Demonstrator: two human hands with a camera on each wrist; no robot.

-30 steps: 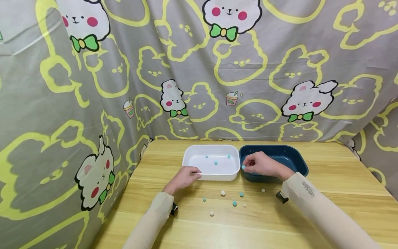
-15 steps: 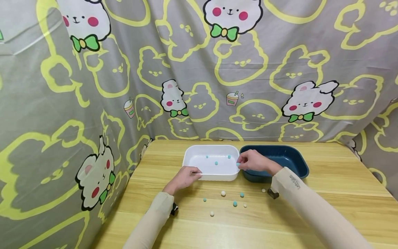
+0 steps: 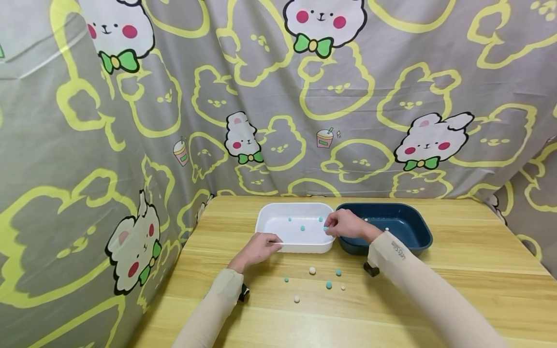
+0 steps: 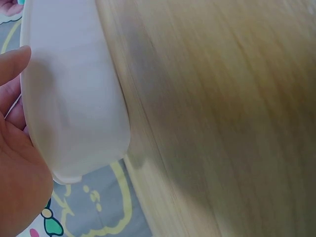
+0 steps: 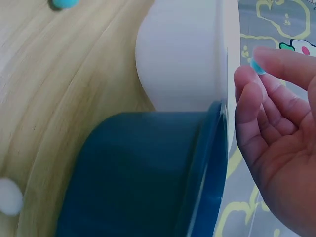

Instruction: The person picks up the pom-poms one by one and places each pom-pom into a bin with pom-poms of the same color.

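My left hand [image 3: 257,249] holds the near left rim of a white plastic basin [image 3: 304,247], thumb outside and fingers over the edge in the left wrist view. Above the right end of that basin, my right hand [image 3: 348,225] pinches a small turquoise ball [image 5: 256,67] between thumb and fingertip. Three other turquoise balls, one of them a larger ball [image 3: 302,228], lie on the white basin's floor. A dark blue basin [image 3: 409,227] stands against its right side, partly covered by my right hand. Inside it a small white ball [image 3: 387,229] and another white one show.
Several loose balls lie on the wooden table [image 3: 374,309] in front of the basins, among them a turquoise ball [image 3: 329,285] and a white ball [image 3: 312,270]. A patterned grey curtain [image 3: 278,96] hangs behind the table and along its left side.
My right hand has moved left with the turquoise ball, from over the dark basin to over the white basin's right end. The left hand stays at the rim.
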